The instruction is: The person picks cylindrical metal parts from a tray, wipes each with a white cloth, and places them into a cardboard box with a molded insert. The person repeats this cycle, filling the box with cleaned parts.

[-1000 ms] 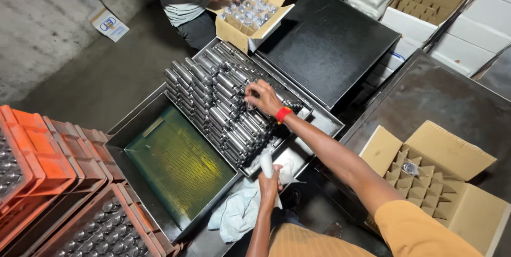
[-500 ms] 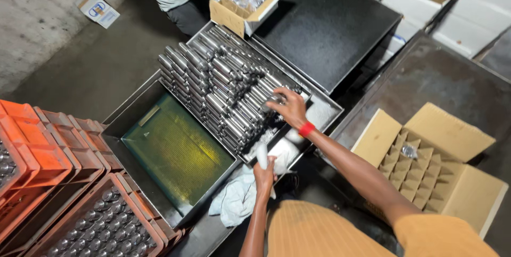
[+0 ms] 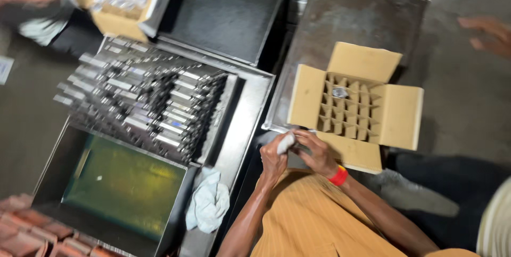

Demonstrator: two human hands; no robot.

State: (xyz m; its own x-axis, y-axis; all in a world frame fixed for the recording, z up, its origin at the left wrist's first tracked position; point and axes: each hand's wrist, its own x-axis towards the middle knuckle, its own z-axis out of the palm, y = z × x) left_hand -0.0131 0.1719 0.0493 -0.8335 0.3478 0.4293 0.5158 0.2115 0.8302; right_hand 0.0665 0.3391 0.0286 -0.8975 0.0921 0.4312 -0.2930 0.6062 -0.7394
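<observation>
Both hands meet at lower centre of frame, just below the open cardboard box (image 3: 355,105). Left hand (image 3: 274,158) has its fingers (image 3: 268,150) curled shut around a small white cloth wad (image 3: 286,142), which sticks out the top of the fist. Right hand (image 3: 318,153), with a red wristband (image 3: 338,175), has its fingers (image 3: 304,135) bent in and pinched against the same wad; whether a small metal part sits inside is hidden, can't tell.

Risks, as a judgement: the grip is all fingertips and cloth, so a small slick piece could slip out and drop between the box and the metal tray (image 3: 247,124), or onto the lap. The box sits at the near edge of its grey table (image 3: 346,17) with a flap overhanging; a knock from the right wrist could tip or shift it. Divider cells are narrow, only one holds a shiny piece (image 3: 339,92), so a misaligned drop would jam on the cardboard. Frame is motion-blurred, head is turning, so aim may be off.

Pose: both forearms rise from the bottom edge, elbows tucked near the orange shirt, wrists flexed inward, palms facing each other.

Further out: stacked metal parts (image 3: 143,100) upper left, green liquid pan (image 3: 125,185) lower left, spare rag (image 3: 208,201) beside it. Another person's hand (image 3: 487,33) far upper right, another's upper left.
</observation>
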